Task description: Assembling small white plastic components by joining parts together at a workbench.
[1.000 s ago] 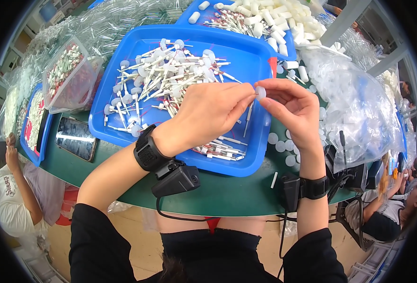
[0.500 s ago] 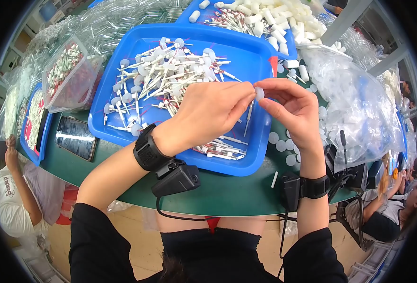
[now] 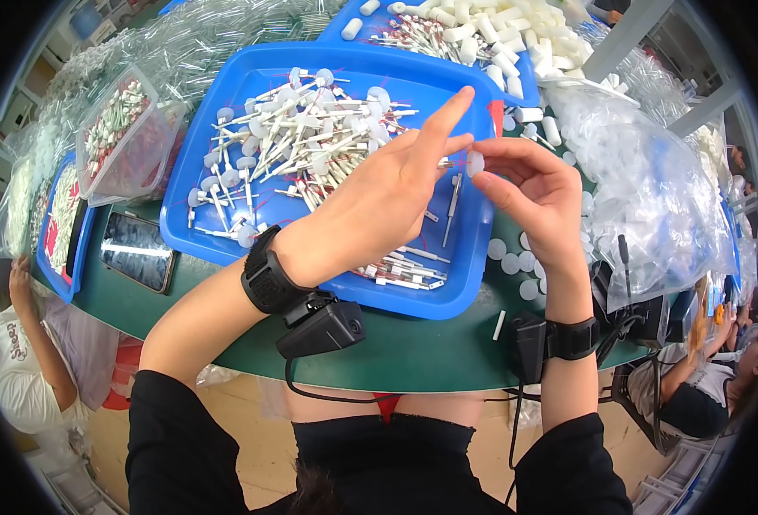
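My right hand (image 3: 533,193) pinches a translucent white round disc (image 3: 476,163) between thumb and fingertips, above the right edge of the large blue tray (image 3: 460,300). Close to its left, my left hand (image 3: 374,202) is closed on a thin white rod with red wire, mostly hidden by the fingers; its end points at the disc. The left index finger is stretched up and away. Beneath my hands, the tray holds a pile of white rods with discs and red wires (image 3: 310,129). Rods without discs (image 3: 404,270) lie at its near side.
Loose discs (image 3: 510,264) and a plastic bag of discs (image 3: 645,197) lie to the right. A phone (image 3: 137,251) and a clear bin of wired parts (image 3: 126,142) are left. White foam-like cylinders (image 3: 507,60) fill a far tray. Other people sit at both sides.
My left index finger has lifted and stretched upward, off the disc. The disc has turned slightly in my right fingers, and a little rod and red wire now show beside it.
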The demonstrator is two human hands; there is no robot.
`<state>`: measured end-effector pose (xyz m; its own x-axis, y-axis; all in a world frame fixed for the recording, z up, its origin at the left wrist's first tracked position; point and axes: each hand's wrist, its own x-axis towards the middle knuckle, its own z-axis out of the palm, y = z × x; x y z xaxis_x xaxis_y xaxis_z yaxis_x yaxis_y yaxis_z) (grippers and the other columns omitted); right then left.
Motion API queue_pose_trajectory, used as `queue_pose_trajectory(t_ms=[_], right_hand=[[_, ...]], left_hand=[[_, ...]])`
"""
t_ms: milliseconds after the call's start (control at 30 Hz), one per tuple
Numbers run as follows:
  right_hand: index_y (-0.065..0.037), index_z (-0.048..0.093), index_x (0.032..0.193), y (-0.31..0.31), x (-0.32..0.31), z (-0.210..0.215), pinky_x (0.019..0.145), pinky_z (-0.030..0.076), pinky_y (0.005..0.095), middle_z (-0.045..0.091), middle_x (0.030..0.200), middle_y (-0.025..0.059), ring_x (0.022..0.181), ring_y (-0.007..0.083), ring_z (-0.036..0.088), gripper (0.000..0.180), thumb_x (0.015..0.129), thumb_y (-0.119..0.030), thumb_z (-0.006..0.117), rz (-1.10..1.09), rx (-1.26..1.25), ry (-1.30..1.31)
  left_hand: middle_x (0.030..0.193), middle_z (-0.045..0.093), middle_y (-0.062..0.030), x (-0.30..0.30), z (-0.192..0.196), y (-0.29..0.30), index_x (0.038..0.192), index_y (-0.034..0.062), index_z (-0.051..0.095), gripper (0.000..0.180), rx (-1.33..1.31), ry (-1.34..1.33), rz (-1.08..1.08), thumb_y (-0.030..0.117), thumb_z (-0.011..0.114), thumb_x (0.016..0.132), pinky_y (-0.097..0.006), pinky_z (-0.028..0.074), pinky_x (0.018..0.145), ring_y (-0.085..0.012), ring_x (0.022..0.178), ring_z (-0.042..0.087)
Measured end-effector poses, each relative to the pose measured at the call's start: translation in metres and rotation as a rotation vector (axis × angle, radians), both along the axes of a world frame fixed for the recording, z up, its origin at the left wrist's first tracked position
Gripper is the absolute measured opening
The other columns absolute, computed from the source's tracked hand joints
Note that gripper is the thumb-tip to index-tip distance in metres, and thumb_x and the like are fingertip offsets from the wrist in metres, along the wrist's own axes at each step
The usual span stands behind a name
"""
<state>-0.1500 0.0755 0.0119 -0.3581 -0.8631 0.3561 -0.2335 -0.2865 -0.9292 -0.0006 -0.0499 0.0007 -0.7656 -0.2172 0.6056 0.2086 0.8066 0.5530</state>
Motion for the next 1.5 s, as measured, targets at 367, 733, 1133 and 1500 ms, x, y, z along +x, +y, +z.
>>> queue_pose_trajectory(t_ms=[367, 733, 1133, 1500], right_hand=[[0.004, 0.065, 0.103, 0.000, 0.000, 0.002, 0.085, 0.050, 0.0273, 0.067, 0.100, 0.0092, 0.090, 0.0145, 0.063, 0.027, 0.076, 0.002, 0.071, -0.003, -0.045, 0.087], [0.002, 0.069, 0.099, -0.001, 0.007, -0.002, 0.081, 0.052, 0.0259, 0.067, 0.096, 0.0081, 0.087, 0.0139, 0.064, 0.023, 0.077, 0.006, 0.069, -0.087, -0.009, 0.086], [-0.001, 0.071, 0.097, -0.001, 0.010, -0.003, 0.074, 0.052, 0.0237, 0.069, 0.091, 0.0090, 0.082, 0.0132, 0.065, 0.024, 0.074, 0.007, 0.070, -0.149, -0.061, 0.302], [0.000, 0.070, 0.101, -0.002, 0.012, -0.007, 0.079, 0.053, 0.0259, 0.068, 0.098, 0.0092, 0.088, 0.0148, 0.065, 0.025, 0.077, 0.005, 0.070, -0.110, -0.083, 0.155]], left_hand=[[0.085, 0.068, -0.0108, 0.003, 0.002, -0.005, 0.097, 0.0012, 0.060, 0.015, -0.038, -0.042, 0.135, 0.000, 0.065, 0.082, -0.030, 0.050, 0.060, -0.0224, 0.071, 0.066], [0.074, 0.065, -0.0086, 0.004, 0.005, -0.005, 0.084, 0.0026, 0.066, 0.010, -0.224, 0.136, 0.176, -0.001, 0.068, 0.075, -0.032, 0.048, 0.058, -0.0237, 0.065, 0.062], [0.074, 0.064, -0.0075, 0.005, 0.004, -0.006, 0.083, 0.0030, 0.064, 0.015, -0.373, 0.181, 0.167, -0.005, 0.067, 0.071, -0.034, 0.047, 0.058, -0.0247, 0.065, 0.060], [0.075, 0.067, -0.0083, 0.005, 0.003, -0.004, 0.087, 0.0012, 0.068, 0.008, 0.009, 0.079, 0.127, -0.002, 0.062, 0.082, -0.026, 0.050, 0.057, -0.0177, 0.065, 0.066]])
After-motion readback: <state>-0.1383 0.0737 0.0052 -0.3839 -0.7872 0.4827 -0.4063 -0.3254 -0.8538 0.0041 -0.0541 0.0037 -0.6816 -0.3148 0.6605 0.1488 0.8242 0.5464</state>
